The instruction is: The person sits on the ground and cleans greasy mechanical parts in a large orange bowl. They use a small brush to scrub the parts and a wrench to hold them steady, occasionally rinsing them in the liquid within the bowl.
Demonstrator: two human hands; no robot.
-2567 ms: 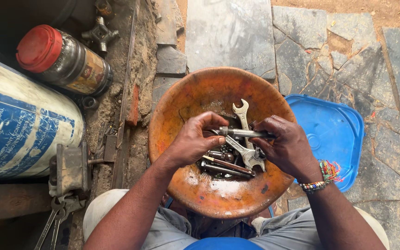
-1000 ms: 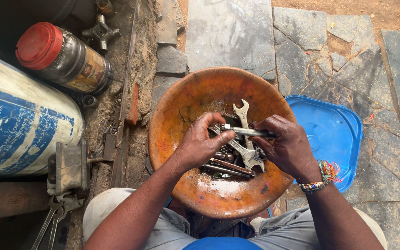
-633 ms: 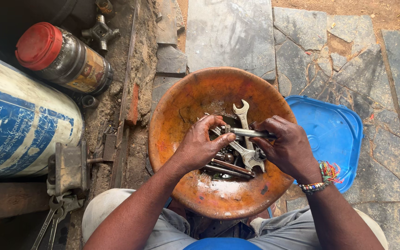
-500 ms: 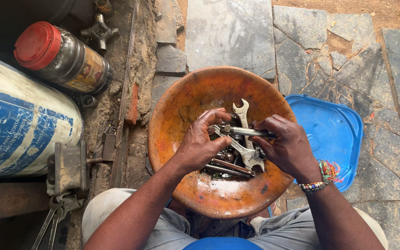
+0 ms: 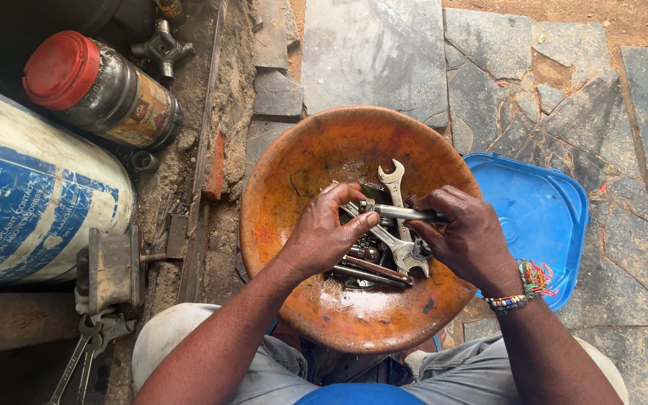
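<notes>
Since the earlier frame, the left hand had slid toward 3 o'clock, its grip closing on the metal rod. The right hand pinched the rod's other end, holding it level above the wrenches in the orange bowl, probably to turn it.

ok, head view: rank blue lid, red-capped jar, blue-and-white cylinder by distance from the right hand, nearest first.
From the right hand:
1. Blue lid, just right of it, beside the orange bowl.
2. Red-capped jar, upper left.
3. Blue-and-white cylinder, far left.
</notes>
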